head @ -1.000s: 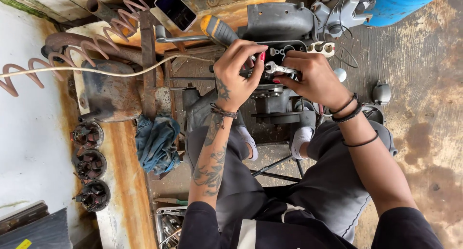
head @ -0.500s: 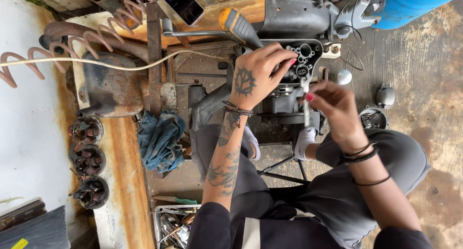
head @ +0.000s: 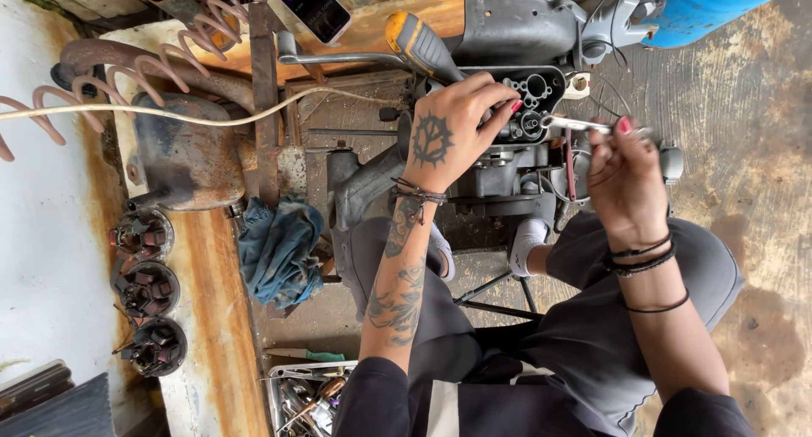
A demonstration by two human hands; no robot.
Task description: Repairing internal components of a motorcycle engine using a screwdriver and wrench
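The left hand, tattooed on its back, rests on the grey metal engine block at the centre of the scene, fingers curled down onto the black ported face of the casting; whether they pinch anything there cannot be told. The right hand, just right of the block, has its fingers closed around a slim silver metal tool, whose shaft lies level and points left toward the ported face. A yellow-and-grey handled screwdriver lies on the far side of the block, touching the left hand's fingers or just beyond them. A crumpled blue cloth lies left of the block, beside a rusty metal housing. Three round wound coils sit in a row at the left. A dark smartphone lies at the far edge.
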